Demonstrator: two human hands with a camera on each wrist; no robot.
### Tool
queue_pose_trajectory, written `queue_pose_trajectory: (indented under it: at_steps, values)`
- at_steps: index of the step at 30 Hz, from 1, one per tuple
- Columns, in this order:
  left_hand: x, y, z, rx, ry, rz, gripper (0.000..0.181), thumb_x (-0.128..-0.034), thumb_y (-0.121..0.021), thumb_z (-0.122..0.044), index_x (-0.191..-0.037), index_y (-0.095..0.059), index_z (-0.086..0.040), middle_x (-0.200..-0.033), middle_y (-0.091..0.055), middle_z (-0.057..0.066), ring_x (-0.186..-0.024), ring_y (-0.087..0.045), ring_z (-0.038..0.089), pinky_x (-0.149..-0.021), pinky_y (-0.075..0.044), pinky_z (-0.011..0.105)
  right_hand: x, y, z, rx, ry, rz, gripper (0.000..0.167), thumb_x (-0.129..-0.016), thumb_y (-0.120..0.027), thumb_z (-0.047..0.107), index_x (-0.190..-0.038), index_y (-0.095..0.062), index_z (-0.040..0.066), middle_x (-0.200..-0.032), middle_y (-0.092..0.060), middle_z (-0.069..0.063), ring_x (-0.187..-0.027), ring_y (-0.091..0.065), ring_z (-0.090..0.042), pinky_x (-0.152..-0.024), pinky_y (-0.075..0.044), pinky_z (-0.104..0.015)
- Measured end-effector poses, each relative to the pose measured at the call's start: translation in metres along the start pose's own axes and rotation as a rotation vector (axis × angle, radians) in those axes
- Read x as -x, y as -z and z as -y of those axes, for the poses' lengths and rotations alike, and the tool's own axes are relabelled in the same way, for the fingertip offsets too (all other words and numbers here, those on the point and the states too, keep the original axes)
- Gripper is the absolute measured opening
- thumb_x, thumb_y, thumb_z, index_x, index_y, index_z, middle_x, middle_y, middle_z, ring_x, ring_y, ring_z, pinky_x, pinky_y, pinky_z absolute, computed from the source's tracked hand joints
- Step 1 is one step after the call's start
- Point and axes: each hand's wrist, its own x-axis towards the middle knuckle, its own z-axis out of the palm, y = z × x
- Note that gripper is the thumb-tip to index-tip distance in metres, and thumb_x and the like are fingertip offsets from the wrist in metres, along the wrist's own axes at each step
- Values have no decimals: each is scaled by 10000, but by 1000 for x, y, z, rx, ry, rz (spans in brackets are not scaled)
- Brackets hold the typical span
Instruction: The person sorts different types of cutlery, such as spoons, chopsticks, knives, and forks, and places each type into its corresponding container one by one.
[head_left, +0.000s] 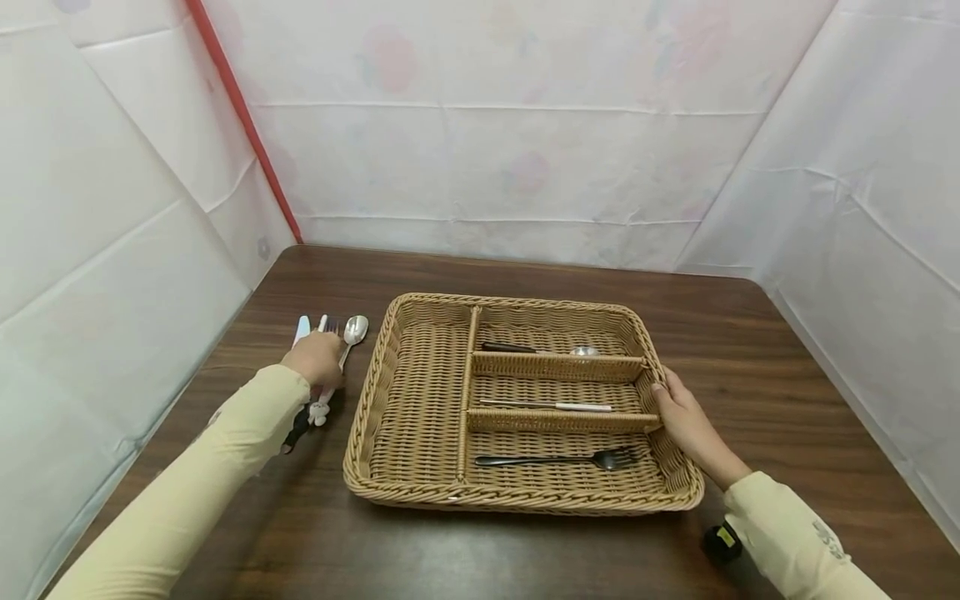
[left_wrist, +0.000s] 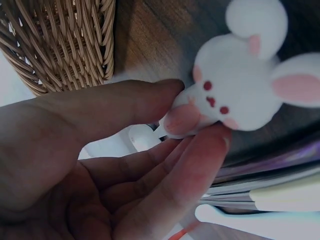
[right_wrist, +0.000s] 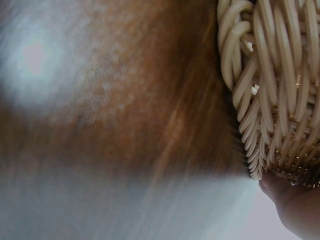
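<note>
Head view: L hand (head_left: 317, 358) is at the table's L side, thumb & fingers pinching the rabbit-handled spoon (head_left: 356, 329), which is just L of the wicker cutlery basket (head_left: 577, 500); spoon bowl points to the far edge. L wrist cam shows the rabbit figure (left_wrist: 240, 82) up close btwn thumb & fingertip, w/ cream (left_wrist: 287, 197) & pale blue-white handles (left_wrist: 255, 225) alongside. Fork tines (head_left: 333, 326) & a pale blade (head_left: 302, 327) stick out past the hand; a blk handle (head_left: 297, 429) shows on the near side, partly hidden by the sleeve. R hand (head_left: 686, 417) grips the basket's R rim, thumb over the edge. Basket's R half has 3 compartments: far one w/ a dk-handled spoon (head_left: 510, 347), partly behind the divider; mid one w/ a thin white-handled utensil (head_left: 583, 407); near one w/ a dk metal fork (head_left: 555, 460). Table (head_left: 600, 558) is dk woodgrain.
</note>
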Motion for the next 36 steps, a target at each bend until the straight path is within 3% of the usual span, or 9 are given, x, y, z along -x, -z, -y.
queue_pose_trajectory:
  at_steps: [5, 11, 17, 21, 30, 36]
  values:
    - [-1, -4, 4, 29, 3, -13, 196, -701, -564, 55, -526, -564, -34, -427, -534, 50, -328, -472, 102, -365, -408, 234, 0, 0, 1, 6, 1, 0, 540, -1055, -240, 248, -1500, -92, -20, -1297, -423, -338, -1292, -320, -466, -1028, -250, -614]
    - [-2, -5, 10, 66, 5, -23, 209, -654, -532, 57, -474, -553, -47, -393, -500, 27, -321, -464, 105, -354, -390, 220, -2, -1, 1, -1, 1, 1, 535, -1054, -234, 250, -1503, -97, -6, -1335, -394, -332, -1314, -293, -458, -1041, -230, -615]
    - [1, -2, 10, 90, 42, -30, 116, -658, -558, 43, -582, -512, -31, -479, -523, 50, -384, -506, 141, -385, -432, 244, -3, -2, 1, -2, 10, 5, 540, -1054, -239, 241, -1501, -85, -21, -1418, -300, -349, -1331, -259, -469, -1049, -221, -608]
    - [3, 3, 8, 87, 53, -44, 118, -680, -548, 28, -626, -479, -50, -532, -519, 58, -438, -506, 176, -406, -426, 260, -2, -2, 1, -2, 11, 4, 541, -1054, -241, 241, -1500, -89, -24, -1406, -315, -351, -1326, -270, -469, -1048, -225, -607]
    - [2, 21, -3, 32, -22, -115, 115, -672, -538, 25, -587, -517, -50, -514, -525, 58, -434, -508, 203, -400, -416, 285, -1, 0, -1, 19, 17, -18, 526, -1053, -246, 236, -1490, -126, -33, -1238, -458, -330, -1250, -370, -458, -1010, -280, -603]
    - [2, 32, -12, -1, -64, -164, 159, -667, -611, 0, -598, -485, -66, -517, -491, 34, -461, -475, 201, -448, -415, 334, -1, 0, 0, 4, 13, -13, 528, -1052, -251, 224, -1491, -116, -37, -1311, -411, -350, -1277, -343, -464, -1035, -255, -597]
